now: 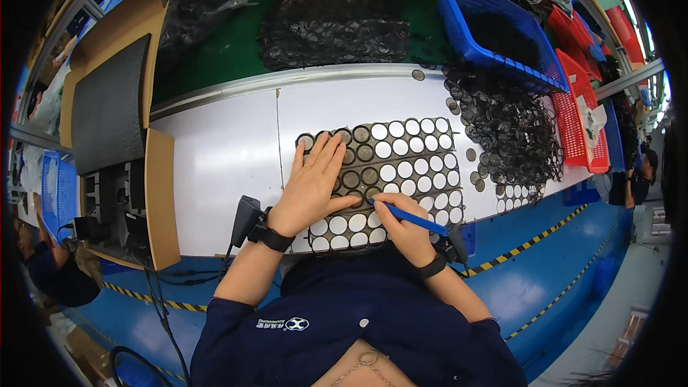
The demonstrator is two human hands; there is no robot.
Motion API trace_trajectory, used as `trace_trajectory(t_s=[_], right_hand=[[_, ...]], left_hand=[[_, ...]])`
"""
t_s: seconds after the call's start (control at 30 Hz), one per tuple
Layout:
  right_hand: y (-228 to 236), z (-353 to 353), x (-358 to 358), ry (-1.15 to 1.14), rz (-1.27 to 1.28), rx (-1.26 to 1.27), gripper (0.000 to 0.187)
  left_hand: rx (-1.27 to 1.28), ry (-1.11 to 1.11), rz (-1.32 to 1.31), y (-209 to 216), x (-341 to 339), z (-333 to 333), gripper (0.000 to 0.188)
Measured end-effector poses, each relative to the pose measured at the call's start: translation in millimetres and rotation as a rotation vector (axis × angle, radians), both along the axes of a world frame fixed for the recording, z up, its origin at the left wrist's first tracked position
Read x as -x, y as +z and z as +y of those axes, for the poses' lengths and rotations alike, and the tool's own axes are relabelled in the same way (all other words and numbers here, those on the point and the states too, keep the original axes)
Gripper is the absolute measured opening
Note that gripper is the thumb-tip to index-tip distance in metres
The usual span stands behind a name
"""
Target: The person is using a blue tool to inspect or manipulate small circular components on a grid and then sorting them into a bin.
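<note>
A flat sheet of black rings in rows [431, 165] lies on the white tabletop in front of me. Many rings show white round faces; others, near my hands, look grey-brown inside. My left hand [309, 185] rests flat on the sheet's left part, its fingers spread and nothing in its grip. Closed around a slim blue pen-like tool [423, 221], my right hand [408, 238] is over the sheet's lower middle. The tool's tip meets the rings close to my left thumb, but its exact contact is too small to make out.
Loose black rings [502, 118] are heaped at the right, beside a red basket [580, 111] and a blue basket [466, 36]. A dark pile of ring pieces [333, 21] lies on the green surface behind. An open cardboard box [163, 201] stands at the left.
</note>
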State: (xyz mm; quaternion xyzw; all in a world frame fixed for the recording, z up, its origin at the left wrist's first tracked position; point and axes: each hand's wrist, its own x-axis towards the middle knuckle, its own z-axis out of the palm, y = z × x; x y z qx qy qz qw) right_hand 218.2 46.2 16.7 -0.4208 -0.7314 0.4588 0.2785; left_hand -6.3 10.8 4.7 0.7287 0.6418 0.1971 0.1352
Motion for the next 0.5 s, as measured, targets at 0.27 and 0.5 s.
trace_trajectory(t_s=[0.27,0.5], right_hand=[[-1,12,-2,0.057,-0.345,-0.836,0.023],[5,111,-78,-0.364,-0.391,-0.855,0.020]], left_hand=[[-0.027,-0.008,-0.013,-5,2,-2,0.094],[-0.020,-0.008,-0.066,-6,2,-2,0.085]])
